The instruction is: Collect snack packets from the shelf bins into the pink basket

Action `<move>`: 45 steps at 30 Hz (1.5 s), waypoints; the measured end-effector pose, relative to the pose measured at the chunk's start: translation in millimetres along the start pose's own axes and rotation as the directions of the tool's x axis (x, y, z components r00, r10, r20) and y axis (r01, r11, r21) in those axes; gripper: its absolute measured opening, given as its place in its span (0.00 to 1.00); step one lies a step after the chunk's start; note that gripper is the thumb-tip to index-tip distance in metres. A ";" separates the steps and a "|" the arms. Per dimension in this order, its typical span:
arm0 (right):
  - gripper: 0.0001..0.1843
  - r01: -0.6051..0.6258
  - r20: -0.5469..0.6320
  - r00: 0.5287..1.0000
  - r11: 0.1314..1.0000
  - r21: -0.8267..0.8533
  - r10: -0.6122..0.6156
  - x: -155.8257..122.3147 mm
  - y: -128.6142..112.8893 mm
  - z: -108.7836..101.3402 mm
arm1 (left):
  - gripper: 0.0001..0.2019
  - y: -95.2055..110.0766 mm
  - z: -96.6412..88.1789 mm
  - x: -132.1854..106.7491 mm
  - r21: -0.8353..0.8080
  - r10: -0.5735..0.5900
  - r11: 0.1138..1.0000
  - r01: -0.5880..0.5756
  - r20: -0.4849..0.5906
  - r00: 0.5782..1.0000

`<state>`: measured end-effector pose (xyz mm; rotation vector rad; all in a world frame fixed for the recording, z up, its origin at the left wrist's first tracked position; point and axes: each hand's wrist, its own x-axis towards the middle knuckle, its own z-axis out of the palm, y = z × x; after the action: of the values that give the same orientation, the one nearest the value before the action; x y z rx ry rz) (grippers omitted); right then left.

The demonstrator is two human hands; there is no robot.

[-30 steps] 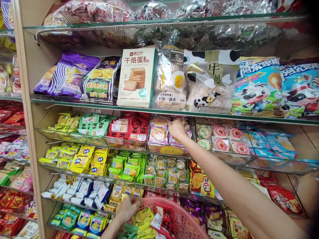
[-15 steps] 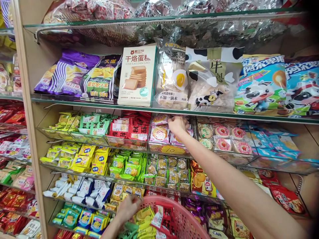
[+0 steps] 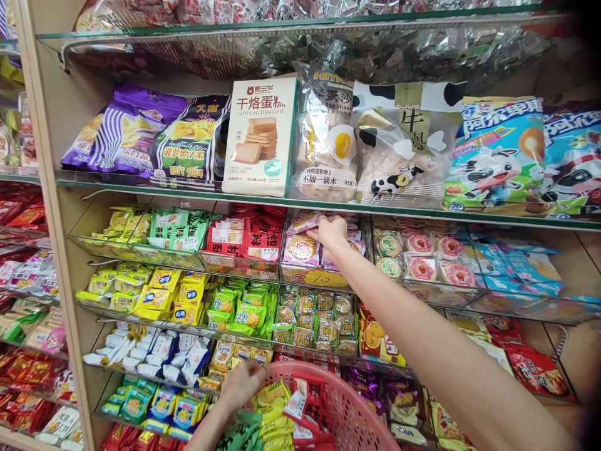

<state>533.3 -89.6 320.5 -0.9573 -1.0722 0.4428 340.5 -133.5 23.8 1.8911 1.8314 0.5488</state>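
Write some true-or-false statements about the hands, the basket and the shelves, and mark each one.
1. The right hand grips a pink packet in a clear bin. True.
2. The left hand holds a beige box. False: it grips the rim of the basket; the box stands on the glass shelf above.
3. The basket is blue. False: it is pink.
4. Snack packs lie in the basket. True.
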 end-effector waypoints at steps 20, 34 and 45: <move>0.15 -0.214 0.565 0.758 0.942 -0.257 0.326 -174.5 49.5 -160.8 | 0.19 16.2 -7.7 -8.3 0.047 -0.021 0.999 0.019 0.052 0.998; 0.06 0.413 0.860 -0.169 0.827 -0.382 0.482 -214.1 107.0 -112.4 | 0.19 36.2 -4.4 -15.9 0.088 -0.025 0.996 0.019 0.063 0.998; 0.06 0.580 0.427 -0.535 0.685 -0.441 0.729 -255.5 146.4 -34.2 | 0.19 35.9 -6.4 -23.6 0.089 -0.028 0.996 0.023 0.049 0.998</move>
<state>469.0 -208.7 56.8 -1.2520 -3.4401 1.4764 365.4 -157.4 50.1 1.9182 1.8729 0.4136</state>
